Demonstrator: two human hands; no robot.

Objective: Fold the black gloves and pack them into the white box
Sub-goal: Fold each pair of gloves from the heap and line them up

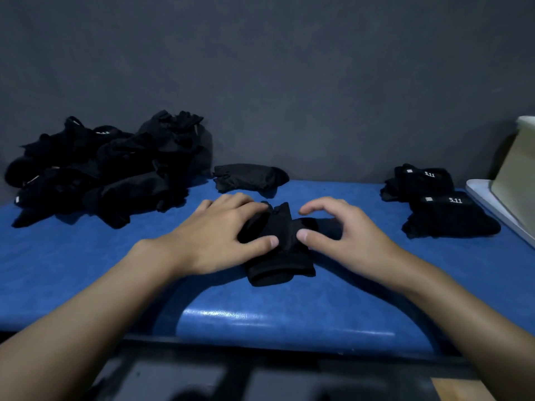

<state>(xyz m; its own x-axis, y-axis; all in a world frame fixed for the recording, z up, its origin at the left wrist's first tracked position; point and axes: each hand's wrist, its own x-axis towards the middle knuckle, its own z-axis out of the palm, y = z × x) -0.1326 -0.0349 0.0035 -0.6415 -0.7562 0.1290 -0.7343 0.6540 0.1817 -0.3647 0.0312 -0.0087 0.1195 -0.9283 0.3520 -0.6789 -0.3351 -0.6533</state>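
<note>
Head view. Working a black glove [278,247] on the blue table [86,270], directly between both hands. Pressing the left hand [220,238] down on the glove's left side, fingers fairly straight, thumb on the fabric. Arching the right hand [344,235] over its right end, fingers curled, thumb tip touching fabric; impossible to tell whether pinching. Leaving a heap of loose gloves [107,175] well left of the left hand, a single glove [249,176] just beyond both hands, two folded bundles [448,218] right of the right hand, the white box [518,169] farther right.
</note>
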